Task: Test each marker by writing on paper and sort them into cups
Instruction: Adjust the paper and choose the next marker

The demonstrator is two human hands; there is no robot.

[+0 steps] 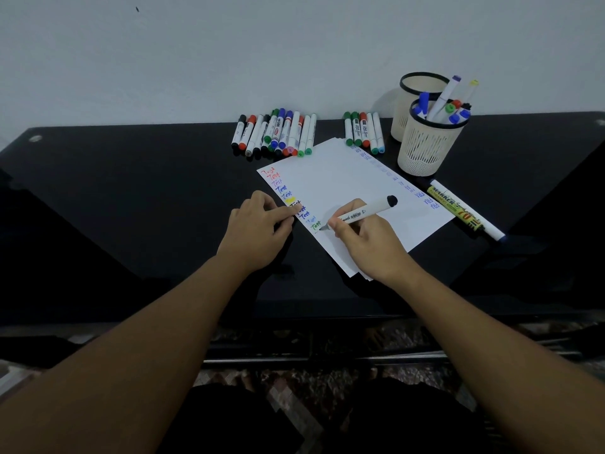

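Home: glossy desk [131, 191], patterned rug [327, 381]

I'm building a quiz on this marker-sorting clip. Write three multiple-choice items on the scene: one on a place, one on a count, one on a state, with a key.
1. Where does the yellow-labelled marker lie?
A. in the front cup
B. on the table, right of the paper
C. in the left-hand pile

2. How many cups stand on the table?
A. one
B. two
C. three

3. What is the right hand doing?
A. resting flat on the table
B. reaching into a cup
C. gripping a marker with its tip on the paper

Key: 1 B, it lies flat beside the paper, below the front cup. 2 B, the front cup holds markers and the rear cup stands behind it. 3 C, the white marker touches the sheet by the green "Test", while the left hand rests at the paper's edge.
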